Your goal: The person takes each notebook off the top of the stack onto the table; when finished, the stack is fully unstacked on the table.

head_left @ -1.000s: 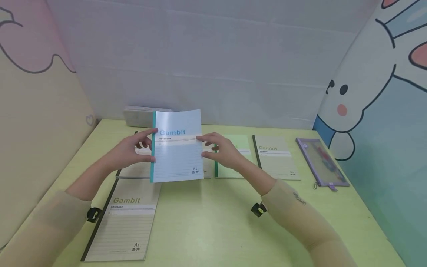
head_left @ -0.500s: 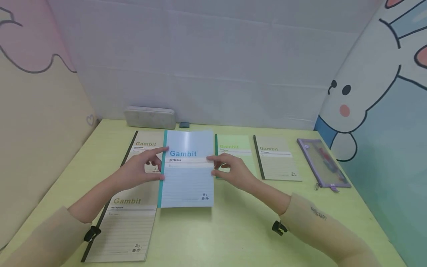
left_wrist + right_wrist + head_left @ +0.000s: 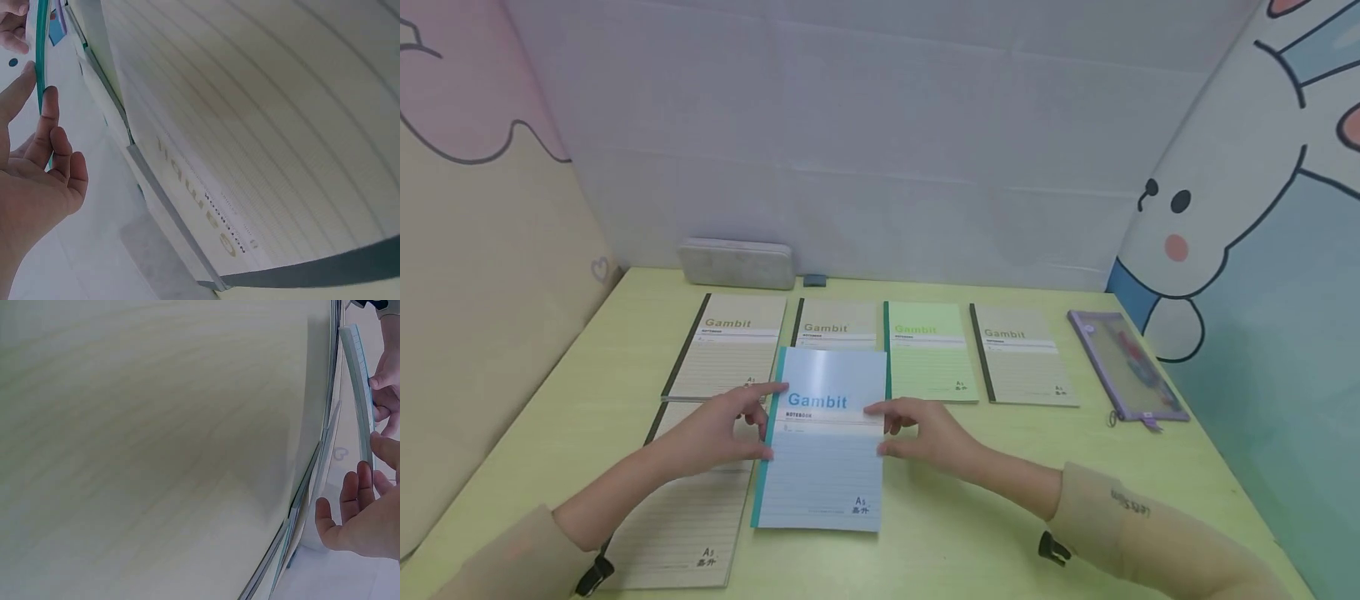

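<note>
Hands (image 3: pixel 715 435) (image 3: pixel 938 435) pinching glossy blue rectangular notebook (image 3: pixel 823 475), teal spine (image 3: pixel 760 497), smooth yellow table (image 3: pixel 977 533)

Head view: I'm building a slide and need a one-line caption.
Left hand and right hand hold a blue notebook by its sides, green notebook and purple pouch lying beyond.

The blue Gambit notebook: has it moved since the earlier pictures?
Yes. Against the grey case, the blue Gambit notebook has shifted well down the head view and slightly right.
</note>
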Available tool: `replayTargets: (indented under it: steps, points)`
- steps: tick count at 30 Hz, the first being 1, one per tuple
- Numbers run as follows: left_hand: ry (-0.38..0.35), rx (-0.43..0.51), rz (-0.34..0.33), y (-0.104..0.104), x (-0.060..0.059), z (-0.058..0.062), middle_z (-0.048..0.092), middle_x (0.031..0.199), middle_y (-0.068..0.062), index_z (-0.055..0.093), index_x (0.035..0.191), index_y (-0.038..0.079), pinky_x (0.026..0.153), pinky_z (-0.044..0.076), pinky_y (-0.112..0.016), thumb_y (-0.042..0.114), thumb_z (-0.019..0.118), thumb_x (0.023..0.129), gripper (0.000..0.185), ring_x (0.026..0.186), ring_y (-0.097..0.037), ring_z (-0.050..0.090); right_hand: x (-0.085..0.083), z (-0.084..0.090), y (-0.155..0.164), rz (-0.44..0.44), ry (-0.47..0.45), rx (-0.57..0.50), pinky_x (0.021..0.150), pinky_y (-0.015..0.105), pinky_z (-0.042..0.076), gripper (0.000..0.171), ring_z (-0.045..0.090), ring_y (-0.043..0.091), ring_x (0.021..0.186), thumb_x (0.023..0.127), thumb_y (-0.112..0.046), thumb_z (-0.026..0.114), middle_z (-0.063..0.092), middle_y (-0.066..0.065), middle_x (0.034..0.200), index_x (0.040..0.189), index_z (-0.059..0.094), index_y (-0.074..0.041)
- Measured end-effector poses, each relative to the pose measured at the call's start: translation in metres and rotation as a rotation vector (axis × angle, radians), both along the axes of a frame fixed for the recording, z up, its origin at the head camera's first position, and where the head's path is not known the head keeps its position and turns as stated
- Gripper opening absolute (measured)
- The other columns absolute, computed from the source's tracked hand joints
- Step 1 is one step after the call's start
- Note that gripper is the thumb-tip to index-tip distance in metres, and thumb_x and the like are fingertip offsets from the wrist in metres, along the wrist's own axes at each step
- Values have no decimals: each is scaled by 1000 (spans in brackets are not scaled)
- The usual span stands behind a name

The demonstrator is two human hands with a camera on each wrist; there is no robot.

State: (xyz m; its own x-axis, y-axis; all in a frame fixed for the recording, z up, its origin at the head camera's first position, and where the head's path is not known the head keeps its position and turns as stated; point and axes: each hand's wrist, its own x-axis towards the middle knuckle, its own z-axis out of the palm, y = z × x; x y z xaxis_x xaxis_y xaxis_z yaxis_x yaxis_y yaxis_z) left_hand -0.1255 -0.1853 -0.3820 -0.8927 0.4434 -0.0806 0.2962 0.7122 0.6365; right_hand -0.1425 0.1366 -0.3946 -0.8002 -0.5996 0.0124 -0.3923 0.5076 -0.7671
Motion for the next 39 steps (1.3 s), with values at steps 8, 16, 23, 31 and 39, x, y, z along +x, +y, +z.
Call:
replayTargets:
  steps: [8,16,23,31,39]
  points:
    - [-55,-61,3,7,13,-10,57,74,15,43,140,13,79,41,-29,26,86,66,86,76,-6,51,14,-17,-2,57,28,73,80,25,49,49,57,10,84,76,-18,79,67,-6,104,122,64,-13]
    - [-54,-137,-73,6,21,-19,55,70,18,49,132,13,71,37,-24,32,84,67,77,73,-4,47,21,-26,-4,79,-32,110,79,22,47,48,55,8,85,75,-18,79,65,-10,97,121,65,-14]
    - [-88,-156,-133,6,27,-19,53,68,18,51,130,12,68,37,-24,33,83,69,72,69,-3,47,25,-31,-7,116,-45,150,75,18,41,46,49,4,79,76,-18,79,59,-14,80,119,66,-14]
    - [-81,-205,-119,9,25,-25,50,67,13,52,131,13,62,37,-23,26,82,71,68,65,-5,45,23,-35,-10,128,43,196,65,17,37,44,44,3,71,74,-19,80,55,-12,77,116,67,-16]
    - [-91,-239,-100,12,20,-26,49,69,10,52,132,15,60,38,-23,24,81,72,67,65,-7,46,20,-31,-12,131,63,205,62,17,36,43,45,7,71,73,-18,80,54,-8,80,115,68,-14]
